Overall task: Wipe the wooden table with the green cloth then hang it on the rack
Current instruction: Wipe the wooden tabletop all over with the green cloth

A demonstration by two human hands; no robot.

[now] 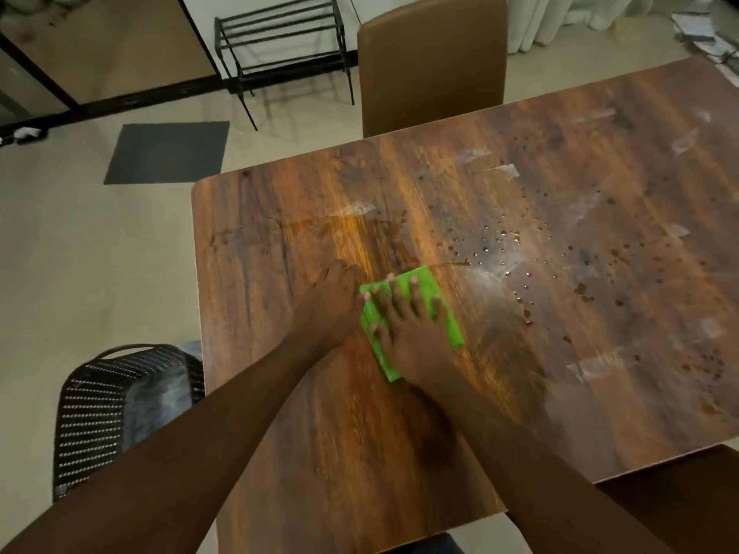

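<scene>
Pressing green cloth (434, 291), both hands (412, 337) (330, 303) flat

This is looking like the dining corner of a home. A wooden table (520, 353) is filling the near and right side, with a brown padded chair (432, 66) standing pushed in at its far edge. On the pale tiled floor (80, 253) at the far left, a black metal rack (282, 36) is standing by the wall, and a dark mat (168, 151) is lying nearer, to its left. A black woven basket (100, 413) is sitting near left, and pale curtains (560, 18) are hanging far right.
</scene>
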